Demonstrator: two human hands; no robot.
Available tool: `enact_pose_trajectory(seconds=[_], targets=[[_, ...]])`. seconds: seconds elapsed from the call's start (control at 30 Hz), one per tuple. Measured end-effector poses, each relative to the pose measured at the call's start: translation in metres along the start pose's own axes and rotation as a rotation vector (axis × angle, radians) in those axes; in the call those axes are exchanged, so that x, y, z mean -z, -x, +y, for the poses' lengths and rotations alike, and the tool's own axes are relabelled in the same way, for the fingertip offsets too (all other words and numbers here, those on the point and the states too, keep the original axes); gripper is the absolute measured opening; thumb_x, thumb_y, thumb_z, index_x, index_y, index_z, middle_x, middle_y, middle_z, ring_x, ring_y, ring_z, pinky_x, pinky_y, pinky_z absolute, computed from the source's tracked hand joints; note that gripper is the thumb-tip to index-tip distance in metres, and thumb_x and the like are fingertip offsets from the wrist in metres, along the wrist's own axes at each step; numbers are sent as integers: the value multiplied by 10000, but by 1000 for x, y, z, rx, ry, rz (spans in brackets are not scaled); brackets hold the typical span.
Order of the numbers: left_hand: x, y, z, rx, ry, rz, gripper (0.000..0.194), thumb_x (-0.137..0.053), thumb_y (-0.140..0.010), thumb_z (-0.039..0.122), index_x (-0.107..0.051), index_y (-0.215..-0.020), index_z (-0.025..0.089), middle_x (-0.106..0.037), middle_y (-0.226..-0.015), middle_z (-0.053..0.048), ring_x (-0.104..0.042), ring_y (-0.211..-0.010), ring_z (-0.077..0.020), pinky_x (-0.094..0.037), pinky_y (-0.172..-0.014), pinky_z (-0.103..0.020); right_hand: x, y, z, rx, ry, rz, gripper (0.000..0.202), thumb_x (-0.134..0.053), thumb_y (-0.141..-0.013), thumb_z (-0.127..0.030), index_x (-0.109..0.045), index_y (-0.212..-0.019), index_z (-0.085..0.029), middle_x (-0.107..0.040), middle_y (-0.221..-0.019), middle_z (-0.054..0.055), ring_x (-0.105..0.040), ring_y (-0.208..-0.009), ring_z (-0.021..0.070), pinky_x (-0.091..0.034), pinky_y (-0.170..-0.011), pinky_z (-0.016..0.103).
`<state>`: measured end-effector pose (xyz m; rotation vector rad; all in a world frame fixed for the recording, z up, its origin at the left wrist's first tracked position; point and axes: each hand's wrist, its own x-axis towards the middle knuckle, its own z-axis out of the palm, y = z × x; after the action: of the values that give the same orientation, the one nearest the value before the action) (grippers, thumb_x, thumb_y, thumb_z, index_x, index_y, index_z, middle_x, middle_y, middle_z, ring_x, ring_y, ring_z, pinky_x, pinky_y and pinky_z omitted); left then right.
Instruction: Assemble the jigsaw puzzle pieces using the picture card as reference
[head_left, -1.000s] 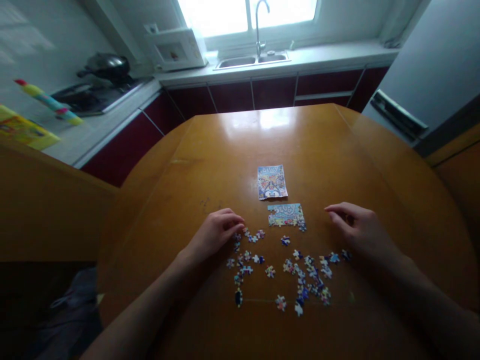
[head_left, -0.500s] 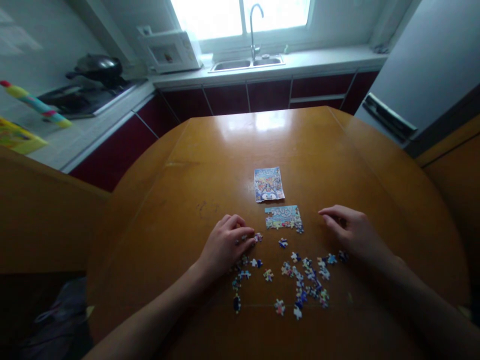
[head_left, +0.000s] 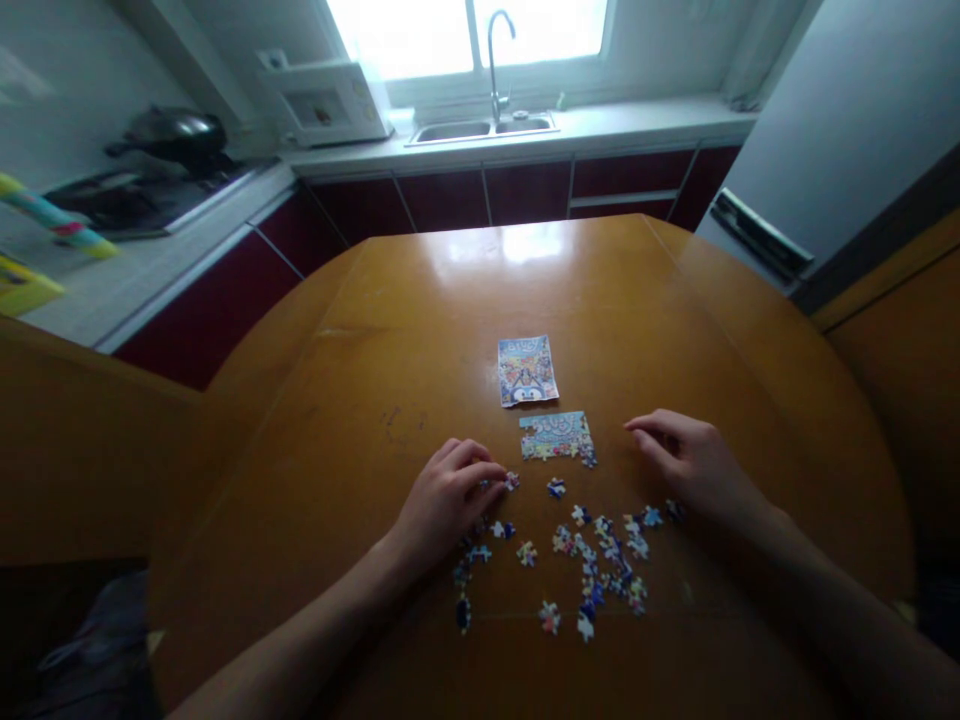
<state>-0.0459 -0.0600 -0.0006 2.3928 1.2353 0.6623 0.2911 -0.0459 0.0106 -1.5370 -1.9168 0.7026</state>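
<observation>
On the wooden table, a partly joined puzzle [head_left: 556, 436] lies just below a printed picture sheet [head_left: 527, 371]. My left hand [head_left: 451, 492] rests to the lower left of the puzzle, thumb and fingertips closed at a small puzzle piece [head_left: 511, 481]. To the right of the puzzle is my right hand [head_left: 686, 455], its fingers bent and thumb near the index finger; whether anything is between them is too small to tell. Loose pieces [head_left: 598, 568] are scattered between and below both hands, and a single piece [head_left: 556, 488] lies under the puzzle.
The rounded wooden table [head_left: 360, 350] fills the middle. Beyond it stand a counter with a double sink [head_left: 487, 129], a white microwave [head_left: 330, 103], and a dark wok [head_left: 176, 135] on the stove at left. A grey fridge [head_left: 832, 120] is at right.
The whole view has shifted slightly, moving the scene a little left. My left fingertips are slightly closer together at the piece; my right hand keeps nearly the same pose.
</observation>
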Motion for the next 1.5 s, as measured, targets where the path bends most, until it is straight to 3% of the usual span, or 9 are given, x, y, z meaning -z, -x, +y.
enact_pose_trajectory(seconds=[0.7, 1.07, 1.5], targets=[[-8, 0, -6, -77, 69, -6, 98, -638, -942, 252, -728, -980, 262, -636, -977, -54, -544, -916, -197, -504, -773, -338, 2, -1, -3, 3, -29, 10, 181, -551, -925, -270, -714, -951, -193, -717, -892, 58, -622, -759, 187, -469, -682, 321], [17, 0, -18, 92, -3, -19, 117, -619, -952, 283, -710, -1019, 250, -645, -1023, -46, -554, -970, -199, -488, -852, -354, 0, 0, 0, -3, -19, -29, 191, -547, -938, -293, -712, -965, -201, -703, -873, 46, -603, -714, 177, -460, -646, 316], [34, 5, -30, 209, 73, -61, 149, -610, -955, 301, -735, -988, 225, -666, -960, -50, -611, -889, -181, -505, -780, -317, -2, 2, 0, -10, -1, -60, 191, -549, -942, -316, -710, -967, -215, -720, -933, 55, -651, -810, 200, -496, -700, 332]])
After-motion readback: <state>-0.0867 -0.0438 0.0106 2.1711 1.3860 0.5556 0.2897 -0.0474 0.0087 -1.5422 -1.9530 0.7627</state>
